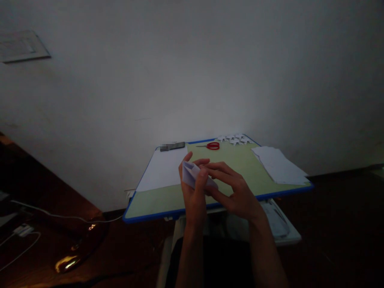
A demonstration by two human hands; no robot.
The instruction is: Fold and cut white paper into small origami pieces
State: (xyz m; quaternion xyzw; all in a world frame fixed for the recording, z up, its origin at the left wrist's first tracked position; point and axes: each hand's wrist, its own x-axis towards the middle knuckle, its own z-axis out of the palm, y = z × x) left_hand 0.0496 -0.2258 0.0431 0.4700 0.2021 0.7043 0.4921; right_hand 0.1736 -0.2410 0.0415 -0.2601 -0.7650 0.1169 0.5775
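A folded piece of white paper (190, 176) is held up over the near part of the table. My left hand (194, 196) grips it, with the thumb across its front and the fingers behind. From the right, my right hand (237, 188) reaches to the same paper, its fingers bent against the right end. The fingertips of the right hand are partly hidden, but they appear closed on the paper's edge. Beyond the hands lie red-handled scissors (212, 146), their blades pointing left.
The green table (156, 204) has a blue rim. White sheets (277, 164) lie at its right, another sheet (162, 170) at left. A dark phone-like object (177, 146) and several small folded paper pieces (237, 139) rest along the back, near the wall (192, 80). A white cable (69, 217) runs left.
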